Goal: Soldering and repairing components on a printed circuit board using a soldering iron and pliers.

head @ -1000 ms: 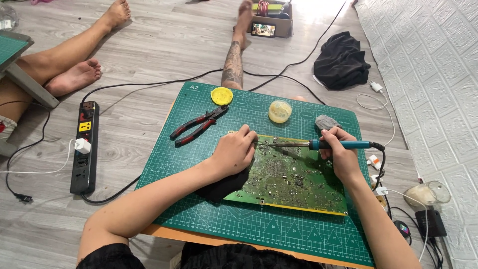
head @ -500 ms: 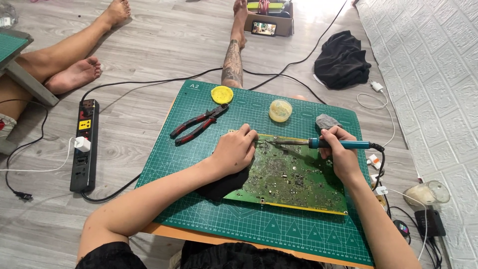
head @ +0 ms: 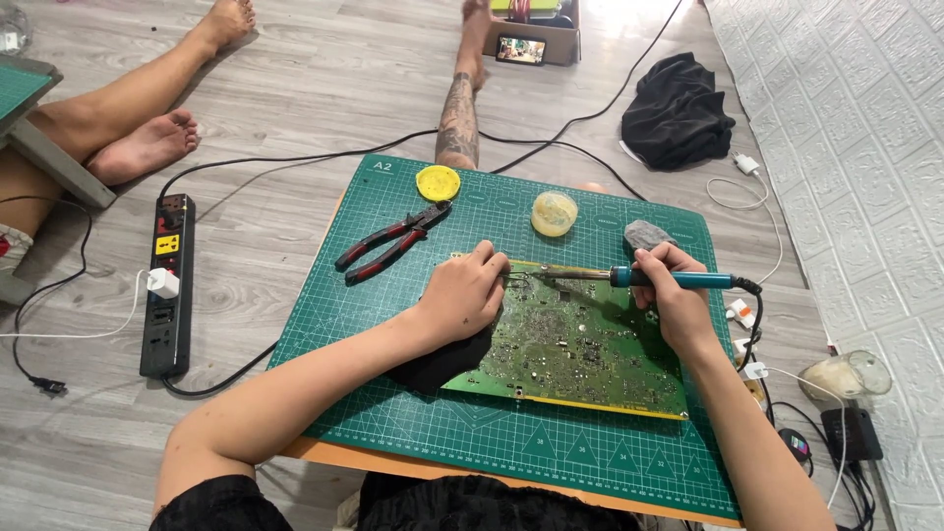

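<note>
A person seated on the grey wood-plank floor (head: 295,128) works solder onto a large green printed circuit board (head: 575,344), which lies flat on a green gridded cutting mat (head: 413,433) w/ a black cloth pad (head: 438,362) tucked under its left edge. The right hand (head: 674,300) is clenched around a blue-handled soldering iron (head: 669,280), held near level, its metal tip reaching left to the board's upper edge. The left hand (head: 462,295) rests on the board's top-left corner, fingers pinched together beside the iron's tip; whether it grips solder wire or just steadies the board can't be told at this res.

Judging by the scene, work is mid-way: iron on a joint near the top edge, most of the board's surface not under the tool, nothing packed away. How many joints are finished can't be read.

Idle on the mat: red-and-black-handled pliers (head: 391,241) to the upper left, a round yellow tin (head: 438,183), a round pale-yellow lidded pot (head: 555,213) and a grey sponge-like block (head: 644,236), all apart from the board. Off the mat, a black power strip (head: 165,295) w/ a white plug sits to the left; another person's bare legs (head: 128,108) stretch across the floor beyond.
</note>
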